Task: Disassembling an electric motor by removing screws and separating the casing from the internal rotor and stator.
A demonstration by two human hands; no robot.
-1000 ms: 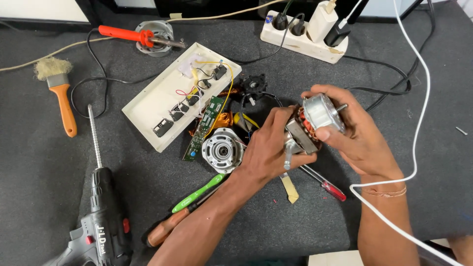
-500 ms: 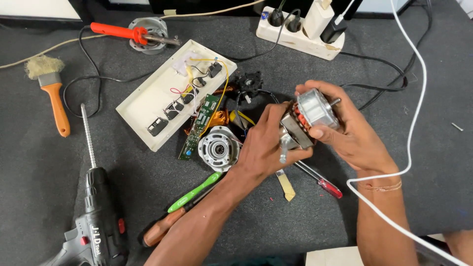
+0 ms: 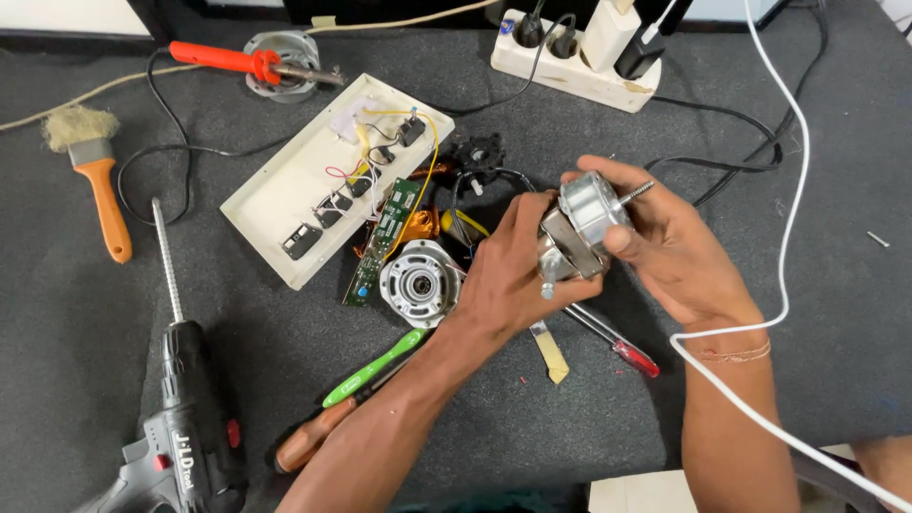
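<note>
The head camera shows the small metal motor (image 3: 581, 228) held above the dark table (image 3: 779, 342), between both hands. The left hand (image 3: 503, 280) grasps its lower body from the left with curled fingers (image 3: 521, 220), and the right hand (image 3: 670, 249) grips its round top, thumb pressing the front. Just beside the left hand lies a round motor part (image 3: 419, 282).

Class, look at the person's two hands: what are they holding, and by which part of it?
Both hands grip one small metal motor: left hand round its lower body, right hand round the top by the shaft.
</note>
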